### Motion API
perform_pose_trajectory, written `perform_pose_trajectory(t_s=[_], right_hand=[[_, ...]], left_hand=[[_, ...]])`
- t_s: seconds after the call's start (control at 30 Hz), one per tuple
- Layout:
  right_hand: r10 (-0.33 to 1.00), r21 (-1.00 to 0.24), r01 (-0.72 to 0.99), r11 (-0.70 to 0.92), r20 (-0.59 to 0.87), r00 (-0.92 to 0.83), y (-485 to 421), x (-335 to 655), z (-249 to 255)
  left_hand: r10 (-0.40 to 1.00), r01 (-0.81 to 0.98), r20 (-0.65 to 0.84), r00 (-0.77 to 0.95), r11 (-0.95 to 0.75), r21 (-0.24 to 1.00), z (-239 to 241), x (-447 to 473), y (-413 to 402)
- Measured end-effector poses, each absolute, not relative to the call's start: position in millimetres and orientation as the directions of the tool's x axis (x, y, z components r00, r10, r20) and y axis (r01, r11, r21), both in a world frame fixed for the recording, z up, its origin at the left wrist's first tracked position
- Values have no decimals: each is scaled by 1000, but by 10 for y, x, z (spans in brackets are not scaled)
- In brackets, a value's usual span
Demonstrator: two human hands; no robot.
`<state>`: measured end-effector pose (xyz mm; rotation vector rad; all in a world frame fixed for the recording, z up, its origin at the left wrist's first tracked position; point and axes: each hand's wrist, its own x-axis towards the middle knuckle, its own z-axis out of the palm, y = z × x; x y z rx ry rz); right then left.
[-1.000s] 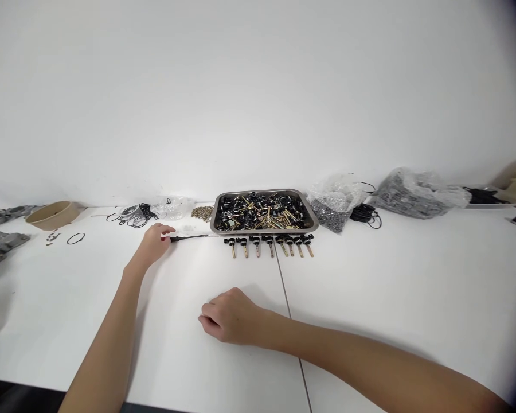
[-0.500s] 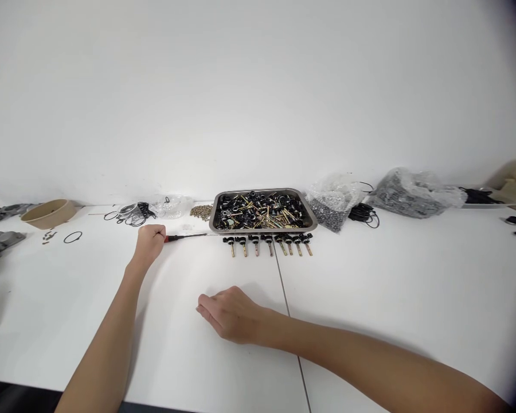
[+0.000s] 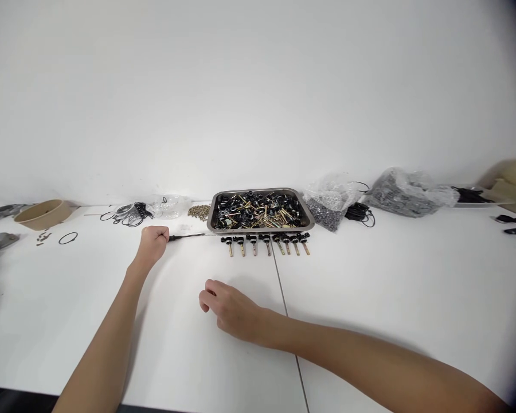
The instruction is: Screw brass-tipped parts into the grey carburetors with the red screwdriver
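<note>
My left hand is closed around the handle of a screwdriver, whose dark shaft points right towards the tray. Over the bare white table nearer me, my right hand is curled, thumb and fingers bent together; what they hold, if anything, is hidden. Beyond my hands stands a metal tray heaped with black-headed parts with brass-coloured stems. Along its front edge lies a row of several such parts, stems towards me. A pile of small brass pieces sits at the tray's left end.
Left of the tray are black cords, a plastic bag, a black ring and a tan round band. To its right lie a bag of small dark parts, a cord bundle and a larger bag.
My right hand's fingers have shifted and loosened a little, the hand turning slightly. My left hand keeps its grip on the screwdriver, which has moved slightly to the right. The view has shifted a little.
</note>
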<state>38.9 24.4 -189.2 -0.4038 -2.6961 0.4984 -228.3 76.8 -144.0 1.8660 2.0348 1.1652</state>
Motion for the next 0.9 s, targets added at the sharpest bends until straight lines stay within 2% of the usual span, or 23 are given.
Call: perform_pose_trajectory(t_s=[0.27,0.5,0.6,0.67,0.77,0.83,0.9], right_hand=[[323,-453,129,882,383,-865,265,374,-1913],[311,-577,33,816,391,-866,248,385,-1867],[334,-685,-49,727,415,-846,260,403,-1859],[419,-802,-95,589,405,-813,288,416,-1856],[538,-961,-200,192,273,-797,377,424,-1854],[548,-945,-304,-121,192,-814,460,420,-1858],[549,-850,-386,-358,142,-824,542,413,-1865]], left_hand=[[907,810,379,-182,-80,581,-1451,-2243,773],[918,817,367,-149,-95,568,-1470,-2195,781],[915,821,376,-148,-99,562,-1476,-2194,785],[913,823,378,-152,-95,560,-1486,-2196,790],[913,827,374,-164,-79,556,-1505,-2192,798],[913,830,370,-173,-67,554,-1513,-2178,800],[915,834,369,-162,-73,547,-1509,-2154,797]])
